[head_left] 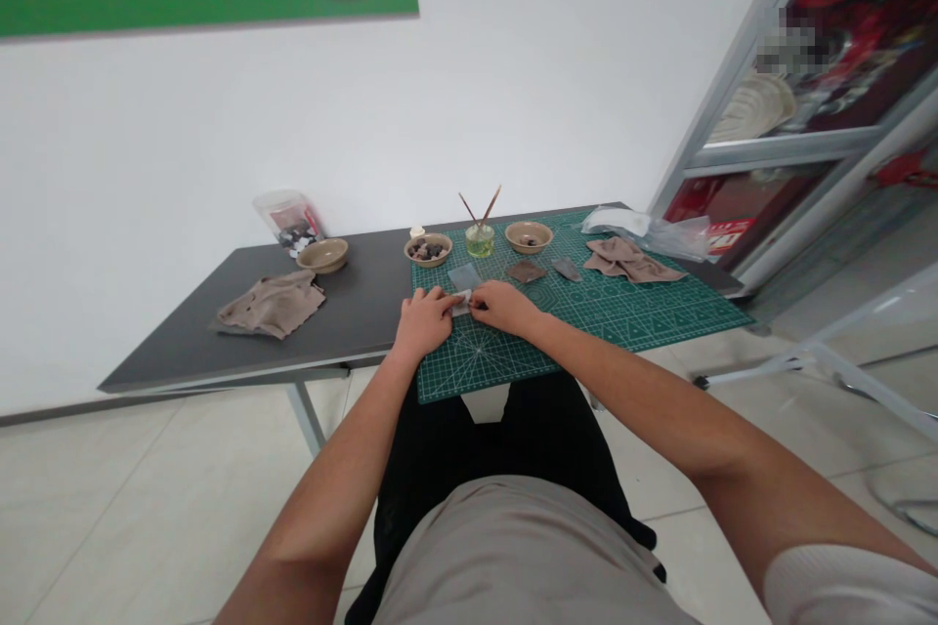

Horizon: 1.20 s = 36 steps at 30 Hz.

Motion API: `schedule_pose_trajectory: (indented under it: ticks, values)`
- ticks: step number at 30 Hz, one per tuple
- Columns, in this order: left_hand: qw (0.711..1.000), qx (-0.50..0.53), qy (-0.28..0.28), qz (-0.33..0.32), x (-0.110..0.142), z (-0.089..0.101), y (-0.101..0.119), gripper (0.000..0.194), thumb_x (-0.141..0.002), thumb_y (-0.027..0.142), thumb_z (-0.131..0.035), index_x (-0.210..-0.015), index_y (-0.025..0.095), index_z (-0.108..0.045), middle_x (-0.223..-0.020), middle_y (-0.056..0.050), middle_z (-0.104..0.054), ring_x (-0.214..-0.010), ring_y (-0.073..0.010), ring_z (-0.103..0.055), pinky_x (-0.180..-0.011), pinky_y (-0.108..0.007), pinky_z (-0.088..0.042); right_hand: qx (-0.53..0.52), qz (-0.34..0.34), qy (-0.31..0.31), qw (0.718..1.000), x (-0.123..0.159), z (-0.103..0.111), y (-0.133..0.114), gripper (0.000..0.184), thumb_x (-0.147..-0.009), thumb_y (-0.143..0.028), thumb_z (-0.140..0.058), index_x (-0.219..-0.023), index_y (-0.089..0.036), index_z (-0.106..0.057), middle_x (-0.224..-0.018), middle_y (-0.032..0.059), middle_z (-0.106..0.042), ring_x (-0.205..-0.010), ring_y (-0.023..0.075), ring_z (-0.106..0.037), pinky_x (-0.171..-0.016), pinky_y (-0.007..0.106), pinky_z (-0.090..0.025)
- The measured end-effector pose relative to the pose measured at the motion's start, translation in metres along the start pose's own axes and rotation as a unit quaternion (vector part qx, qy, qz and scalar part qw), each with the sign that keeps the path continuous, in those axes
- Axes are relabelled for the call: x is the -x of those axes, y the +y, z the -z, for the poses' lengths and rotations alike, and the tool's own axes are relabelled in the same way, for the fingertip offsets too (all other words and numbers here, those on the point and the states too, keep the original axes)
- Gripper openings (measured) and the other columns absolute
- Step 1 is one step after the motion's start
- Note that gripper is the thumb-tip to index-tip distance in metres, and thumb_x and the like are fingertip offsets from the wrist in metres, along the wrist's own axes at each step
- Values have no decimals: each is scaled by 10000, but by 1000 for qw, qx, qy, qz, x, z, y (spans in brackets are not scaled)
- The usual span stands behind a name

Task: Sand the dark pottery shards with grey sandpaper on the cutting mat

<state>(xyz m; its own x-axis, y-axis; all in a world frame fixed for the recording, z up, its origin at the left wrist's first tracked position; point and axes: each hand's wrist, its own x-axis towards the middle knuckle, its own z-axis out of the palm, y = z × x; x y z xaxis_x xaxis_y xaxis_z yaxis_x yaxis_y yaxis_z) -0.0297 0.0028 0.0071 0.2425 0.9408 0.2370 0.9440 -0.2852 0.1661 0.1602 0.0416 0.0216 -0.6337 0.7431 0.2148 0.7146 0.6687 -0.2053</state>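
Note:
On the green cutting mat (528,356) in front of me lies a small whitish piece (461,304), too small to name surely. My left hand (426,320) steadies it from the left, index finger and thumb pressed against it. From the right, my right hand (507,307) meets it with the fingers curled into a pinch. Something small and dark shows at those fingertips, but I cannot make it out. Just beyond the hands is a translucent bluish-grey sheet (463,277). A brown flat piece (526,270) and a grey pointed piece (567,270) lie further right.
Along the back stand a bowl of dark and pale stones (429,251), a glass jar (480,241) with two brushes, and another bowl (529,236). Brown cloths (273,305) lie left and right. A bowl (323,256), a clear tub (289,220) and a plastic bag (652,229) sit outward.

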Motion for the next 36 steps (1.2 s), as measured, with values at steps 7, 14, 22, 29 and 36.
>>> schedule_pose_trajectory:
  ticks: [7,14,22,29,36]
  values:
    - [999,-21,-31,20,1,8,7,462,-954,258,-409,-1329,375,-654,-1238,-62,-644,-1124,-310,-511,-915,-472,-438,13,-13,-12,1000,-4,1,8,179,-914,-215,-612,-877,-133,-767,-920,103,-735,-888,204,-621,-800,292,-394]
    - [999,-19,-32,22,2,10,8,454,-959,264,-409,-1323,372,-657,-1238,-54,-652,-1117,-303,-518,-912,-469,-437,4,5,-25,1000,-3,5,7,175,-918,-211,-612,-888,-138,-769,-927,96,-743,-899,209,-627,-802,292,-394]
    - [999,-3,-29,25,1,9,7,445,-962,266,-422,-1317,384,-662,-1218,-61,-651,-1116,-304,-515,-926,-478,-436,31,-13,-18,999,-8,3,5,213,-937,-210,-585,-872,-132,-772,-913,112,-742,-911,219,-628,-801,302,-399]
    - [999,-14,-25,20,1,8,6,462,-953,262,-419,-1341,364,-649,-1220,-62,-652,-1112,-310,-514,-905,-483,-442,7,-10,-28,1000,-3,8,14,161,-904,-217,-640,-914,-144,-784,-945,99,-757,-906,215,-645,-814,298,-416]
    - [999,-14,-28,19,2,9,7,464,-955,269,-422,-1358,356,-635,-1225,-69,-651,-1126,-312,-517,-923,-479,-438,11,0,-30,999,-3,9,4,196,-930,-213,-605,-907,-130,-781,-950,102,-755,-939,216,-646,-826,295,-415]
